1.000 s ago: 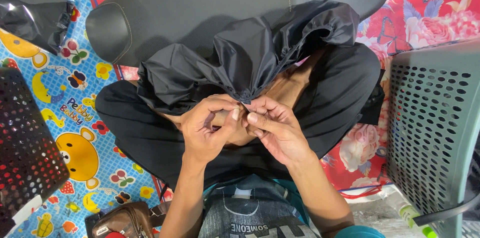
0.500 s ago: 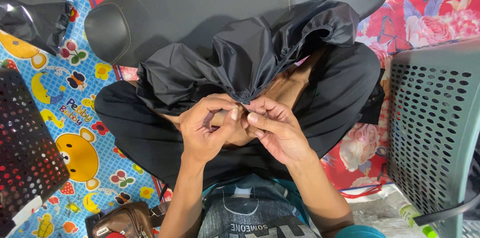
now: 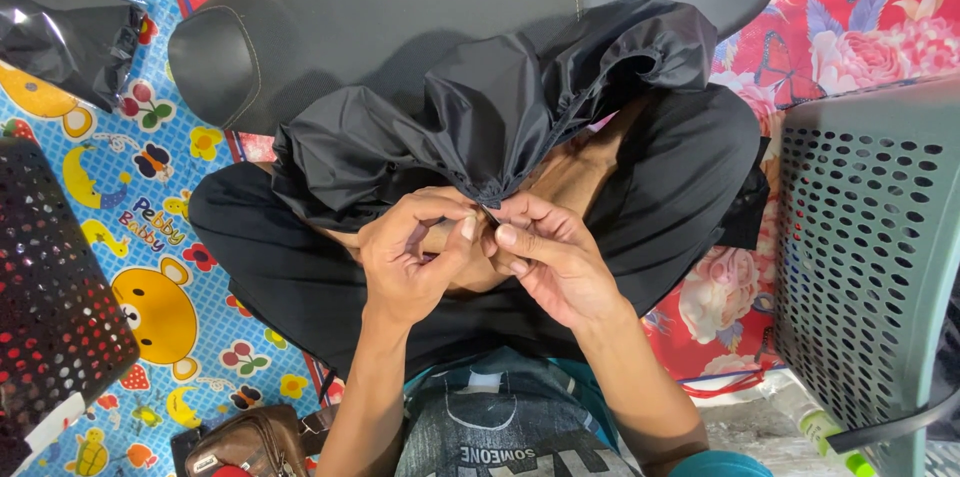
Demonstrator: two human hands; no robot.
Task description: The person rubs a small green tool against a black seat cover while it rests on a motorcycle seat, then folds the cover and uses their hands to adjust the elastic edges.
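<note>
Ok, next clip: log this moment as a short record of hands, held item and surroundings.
left hand: pinches the lower edge of the black fabric cover
right hand: pinches the same edge, fingertips meeting the left's
cover: bunched in the lap, over crossed legs
behind: black padded seat
right side: grey perforated basket
floor: cartoon-print mat

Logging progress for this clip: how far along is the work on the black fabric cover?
Done: the black fabric cover lies bunched in the lap, its gathered edge already formed. In hand: the left hand and right hand pinch one point on its lower edge, each in a fingertip grip. Left: cannot tell; the black seat cushion behind lies uncovered.
</note>
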